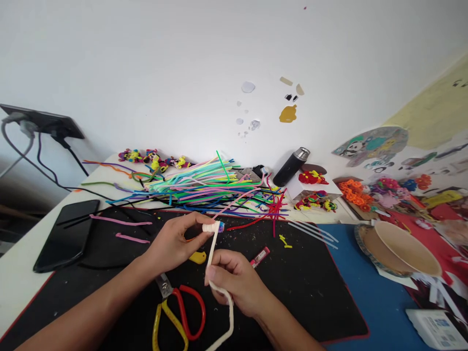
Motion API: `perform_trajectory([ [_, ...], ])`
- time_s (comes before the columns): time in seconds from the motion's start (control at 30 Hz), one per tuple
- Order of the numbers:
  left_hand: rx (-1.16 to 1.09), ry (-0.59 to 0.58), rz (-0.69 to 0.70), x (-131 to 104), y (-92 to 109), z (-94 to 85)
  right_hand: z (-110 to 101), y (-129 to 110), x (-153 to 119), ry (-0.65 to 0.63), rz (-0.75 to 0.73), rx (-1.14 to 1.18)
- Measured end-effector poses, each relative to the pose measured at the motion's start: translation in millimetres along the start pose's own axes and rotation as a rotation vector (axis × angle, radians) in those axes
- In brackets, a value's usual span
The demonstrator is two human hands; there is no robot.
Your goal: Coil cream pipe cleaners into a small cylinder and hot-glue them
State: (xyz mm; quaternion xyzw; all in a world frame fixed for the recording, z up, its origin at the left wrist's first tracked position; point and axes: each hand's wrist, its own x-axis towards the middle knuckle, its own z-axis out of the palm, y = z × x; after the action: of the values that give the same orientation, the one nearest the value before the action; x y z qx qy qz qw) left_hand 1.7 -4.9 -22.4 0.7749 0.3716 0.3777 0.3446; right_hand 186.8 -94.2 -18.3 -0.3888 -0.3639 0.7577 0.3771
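Note:
Between its thumb and fingers, my left hand [181, 239] pinches a small roll [209, 227] wrapped in cream stem, with a blue and purple end showing at its right. A cream pipe cleaner [231, 317] runs down from that roll. My right hand [234, 280] grips this stem lower down, and its loose part bends toward the bottom edge. Below the hands lie scissors [179, 297] with one red and one yellow handle. A yellow piece [198, 257] and a red packet [260, 257] rest on the black mat [303, 292] near my hands.
Many coloured pipe cleaners [197, 180] are piled along the wall. A phone [68, 235] lies at the left, with pink stems [120, 221] beside it. Behind stand a black flask [291, 166] and a white box [314, 187]. Round containers [407, 248] sit at the right.

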Motion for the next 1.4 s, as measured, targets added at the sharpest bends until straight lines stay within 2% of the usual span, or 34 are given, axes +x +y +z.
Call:
perform_trajectory([
  [0.33, -0.258, -0.047, -0.232, 4, 4, 0.5, -12, 13, 6, 0.041, -0.037, 0.043],
  [0.67, -0.544, -0.074, -0.459, 11, 14, 0.6, -18, 15, 12, 0.086, -0.053, 0.008],
  [1.07, -0.564, -0.050, -0.548, 16, 16, -1.7, -23, 13, 17, 0.176, -0.072, -0.046],
  [1.4, -0.705, -0.101, -0.579, 12, 12, 2.4, -25, 14, 18, 0.219, -0.096, -0.128],
])
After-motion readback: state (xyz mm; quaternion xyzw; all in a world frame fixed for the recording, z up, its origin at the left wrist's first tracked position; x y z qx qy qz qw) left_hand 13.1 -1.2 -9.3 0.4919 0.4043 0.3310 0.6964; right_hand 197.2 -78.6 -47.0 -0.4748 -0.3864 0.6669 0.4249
